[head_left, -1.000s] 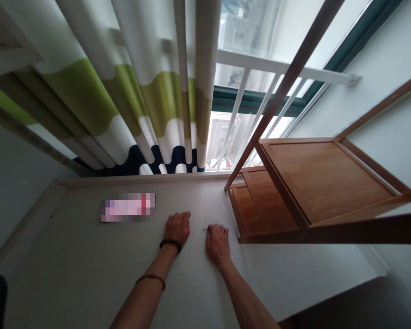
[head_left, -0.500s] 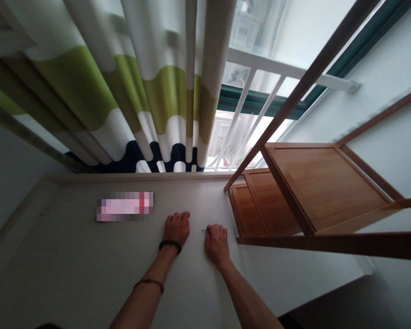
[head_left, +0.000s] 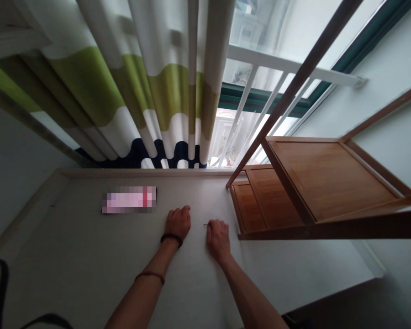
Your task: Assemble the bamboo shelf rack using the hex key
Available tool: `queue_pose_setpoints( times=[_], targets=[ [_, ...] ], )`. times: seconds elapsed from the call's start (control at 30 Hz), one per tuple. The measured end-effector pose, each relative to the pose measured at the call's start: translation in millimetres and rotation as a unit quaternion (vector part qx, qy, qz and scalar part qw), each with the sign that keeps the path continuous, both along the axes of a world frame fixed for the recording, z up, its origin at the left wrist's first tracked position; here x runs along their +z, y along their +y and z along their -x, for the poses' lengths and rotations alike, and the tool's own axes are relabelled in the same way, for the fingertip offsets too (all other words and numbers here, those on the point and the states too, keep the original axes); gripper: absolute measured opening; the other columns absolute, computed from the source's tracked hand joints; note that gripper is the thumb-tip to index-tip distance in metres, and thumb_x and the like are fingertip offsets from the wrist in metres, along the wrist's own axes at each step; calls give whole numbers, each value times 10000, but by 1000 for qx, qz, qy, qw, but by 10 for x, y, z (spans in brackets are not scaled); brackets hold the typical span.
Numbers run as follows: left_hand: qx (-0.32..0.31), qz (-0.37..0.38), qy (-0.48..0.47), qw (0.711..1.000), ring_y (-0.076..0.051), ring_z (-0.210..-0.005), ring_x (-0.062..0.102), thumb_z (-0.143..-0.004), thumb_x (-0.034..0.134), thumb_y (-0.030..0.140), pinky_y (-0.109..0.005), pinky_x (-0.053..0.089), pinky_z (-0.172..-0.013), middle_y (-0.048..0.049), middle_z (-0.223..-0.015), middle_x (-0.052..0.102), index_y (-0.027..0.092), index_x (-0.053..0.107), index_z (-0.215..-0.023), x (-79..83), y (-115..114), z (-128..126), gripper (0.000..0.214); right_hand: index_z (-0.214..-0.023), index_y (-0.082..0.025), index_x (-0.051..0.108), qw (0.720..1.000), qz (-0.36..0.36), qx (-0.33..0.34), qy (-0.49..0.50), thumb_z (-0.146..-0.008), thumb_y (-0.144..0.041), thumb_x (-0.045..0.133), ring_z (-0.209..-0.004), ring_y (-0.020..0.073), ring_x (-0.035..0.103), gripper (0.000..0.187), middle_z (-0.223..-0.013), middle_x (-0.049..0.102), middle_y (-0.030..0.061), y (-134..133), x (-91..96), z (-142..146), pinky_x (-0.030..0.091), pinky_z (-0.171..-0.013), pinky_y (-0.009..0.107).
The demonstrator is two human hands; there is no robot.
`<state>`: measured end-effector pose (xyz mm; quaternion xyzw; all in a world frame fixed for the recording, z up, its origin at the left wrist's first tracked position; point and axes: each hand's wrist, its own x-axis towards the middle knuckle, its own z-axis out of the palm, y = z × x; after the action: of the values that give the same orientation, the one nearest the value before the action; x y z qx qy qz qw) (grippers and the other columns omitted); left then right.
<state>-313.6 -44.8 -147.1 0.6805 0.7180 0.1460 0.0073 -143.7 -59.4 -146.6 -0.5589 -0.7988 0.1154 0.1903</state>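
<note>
Both of my hands rest on a white table top (head_left: 89, 265). My left hand (head_left: 178, 222) lies knuckles up with its fingers curled under, and a dark band circles its wrist. My right hand (head_left: 218, 235) sits a little to the right, fingers closed in a pinch on a thin needle-like pin (head_left: 205, 224) whose tip pokes out to the left. The two hands are a short gap apart. What the left fingers hold, if anything, is hidden.
A wooden shelf rack (head_left: 315, 183) stands on the table's right side, close to my right hand. A blurred pink oblong (head_left: 129, 199) lies to the left. Behind hang a striped curtain (head_left: 140, 91) and a window with white bars (head_left: 260, 105). A dark strap (head_left: 0, 292) shows at lower left.
The view has shifted slightly. Both hands stay in the same place and pose on the table.
</note>
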Motion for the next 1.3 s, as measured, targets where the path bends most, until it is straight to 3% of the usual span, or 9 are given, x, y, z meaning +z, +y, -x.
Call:
queue_pose_setpoints(
  times=[0.2, 0.33, 0.53, 0.6, 0.67, 0.77, 0.93, 1.13, 1.3],
  targets=[
    [6, -4, 9, 1000, -217, -741, 580, -872, 312, 200, -348, 346, -749, -83, -747, 640, 162, 580, -945, -1, 13, 0, 280, -948, -173, 575, 995, 33, -44, 85, -897, -188, 344, -835, 175, 512, 237, -880, 625, 46, 56, -19, -4, 316, -778, 299],
    [35, 5, 11, 999, -205, -672, 584, -860, 326, 211, -337, 355, -743, -62, -696, 647, 176, 583, -919, 13, 19, -10, 266, -957, -169, 586, 982, 89, -36, 160, -882, -191, 352, -832, 154, 556, 248, -905, 645, 43, 102, 48, -90, 362, -759, 264],
    [70, 25, -17, 997, -204, -653, 602, -860, 322, 224, -332, 371, -736, -58, -712, 679, 182, 578, -945, 63, -38, -36, 273, -933, -175, 586, 960, 191, -8, 206, -890, -236, 311, -584, 117, 539, 285, -628, 589, -12, 100, 191, -351, 374, -568, 206],
    [83, 38, -19, 996, -208, -662, 608, -860, 318, 221, -330, 374, -739, -60, -701, 678, 179, 575, -969, 98, -59, -47, 282, -950, -176, 586, 963, 182, 52, 192, -889, -247, 324, -598, 117, 542, 279, -633, 587, -11, 62, 174, -442, 386, -591, 207],
    [92, 50, -16, 994, -211, -679, 615, -863, 312, 222, -329, 374, -749, -61, -699, 679, 176, 558, -1028, 136, -71, -60, 299, -987, -171, 585, 967, 157, 97, 177, -888, -247, 338, -702, 128, 573, 277, -770, 632, 25, 22, 123, -510, 405, -663, 217],
    [103, 59, -7, 993, -220, -716, 623, -866, 307, 231, -335, 371, -759, -67, -739, 690, 179, 516, -1116, 168, -96, -92, 330, -985, -170, 587, 977, 101, 114, 152, -889, -243, 341, -843, 159, 587, 273, -908, 648, 59, -7, 43, -556, 400, -762, 250],
    [114, 36, 10, 993, -218, -748, 621, -860, 307, 222, -339, 363, -754, -63, -935, 689, 200, 550, -980, 116, -220, -197, 272, -962, -178, 589, 973, 99, 160, 133, -893, -234, 335, -787, 148, 596, 269, -857, 654, 43, -5, 30, -594, 393, -736, 235],
    [149, 9, 31, 988, -213, -711, 616, -863, 295, 234, -331, 363, -693, -39, -939, 685, 213, 534, -946, 66, -274, -286, 254, -947, -181, 600, 968, 100, 178, 144, -888, -235, 349, -810, 145, 583, 263, -864, 653, 30, -9, 51, -664, 371, -731, 229],
    [182, 10, 39, 982, -209, -748, 623, -861, 290, 260, -307, 370, -666, -38, -918, 686, 229, 532, -968, 52, -270, -301, 267, -963, -186, 603, 963, 92, 194, 164, -898, -252, 315, -675, 120, 567, 302, -782, 651, 18, 5, 28, -685, 356, -619, 208]
  ],
)
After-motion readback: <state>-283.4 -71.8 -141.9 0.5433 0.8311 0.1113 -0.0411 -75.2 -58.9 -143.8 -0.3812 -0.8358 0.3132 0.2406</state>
